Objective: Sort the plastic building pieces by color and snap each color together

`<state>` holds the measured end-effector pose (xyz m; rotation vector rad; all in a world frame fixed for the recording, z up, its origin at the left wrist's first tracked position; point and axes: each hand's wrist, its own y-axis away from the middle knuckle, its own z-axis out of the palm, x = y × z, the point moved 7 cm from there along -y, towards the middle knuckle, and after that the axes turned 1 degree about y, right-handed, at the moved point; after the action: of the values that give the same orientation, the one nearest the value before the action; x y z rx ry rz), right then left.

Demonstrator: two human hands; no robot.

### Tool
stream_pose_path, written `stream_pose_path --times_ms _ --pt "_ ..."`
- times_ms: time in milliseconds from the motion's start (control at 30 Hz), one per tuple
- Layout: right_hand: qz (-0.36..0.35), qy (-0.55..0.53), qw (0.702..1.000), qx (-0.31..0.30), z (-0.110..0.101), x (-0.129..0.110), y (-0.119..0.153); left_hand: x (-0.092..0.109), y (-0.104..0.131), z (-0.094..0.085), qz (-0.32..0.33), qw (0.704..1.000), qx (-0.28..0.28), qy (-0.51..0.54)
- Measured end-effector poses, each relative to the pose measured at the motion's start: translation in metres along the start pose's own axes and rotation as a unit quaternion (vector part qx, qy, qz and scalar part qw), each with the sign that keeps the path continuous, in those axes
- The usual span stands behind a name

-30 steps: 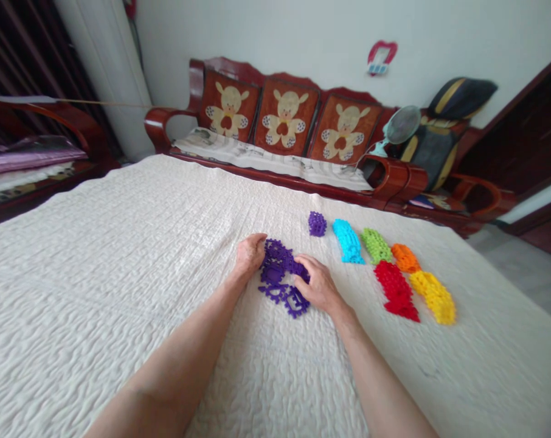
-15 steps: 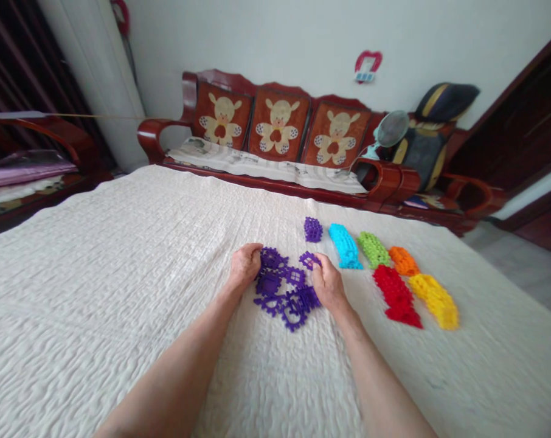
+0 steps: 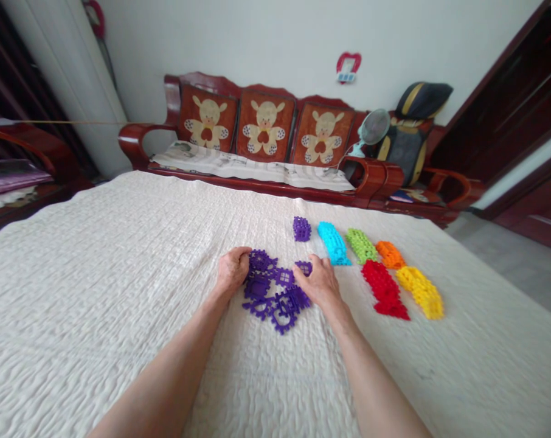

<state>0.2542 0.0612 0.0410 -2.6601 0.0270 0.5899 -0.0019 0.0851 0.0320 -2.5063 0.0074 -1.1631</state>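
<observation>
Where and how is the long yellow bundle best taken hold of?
Probably around its middle, from above, fingers and thumb across its long sides: the yellow bundle lies lengthwise on the quilted cover, its far end close to the orange bundle.

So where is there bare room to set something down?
Bare cover: left of the left hand, and between the forearms below the loose purple pieces. Crowded: from left hand to right hand, and around the red bundle and orange bundle.

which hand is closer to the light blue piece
Right. The right hand is close by, just left of and nearer than the light blue piece; the left hand is farther left, beside the loose purple pieces.
</observation>
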Motion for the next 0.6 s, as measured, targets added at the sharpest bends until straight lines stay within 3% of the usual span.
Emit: stream_pose_path --times_ms 200,600 --pt "0.018 0.055 0.997 -0.042 0.0015 -0.0026 0.0004 0.0005 0.0002 -0.0002 -0.007 1.000 -0.004 -0.009" --pt "-0.016 0.025 1.000 0.005 0.0058 -0.0054 0.0000 -0.0005 0.0001 0.0014 0.012 1.000 0.003 -0.008"
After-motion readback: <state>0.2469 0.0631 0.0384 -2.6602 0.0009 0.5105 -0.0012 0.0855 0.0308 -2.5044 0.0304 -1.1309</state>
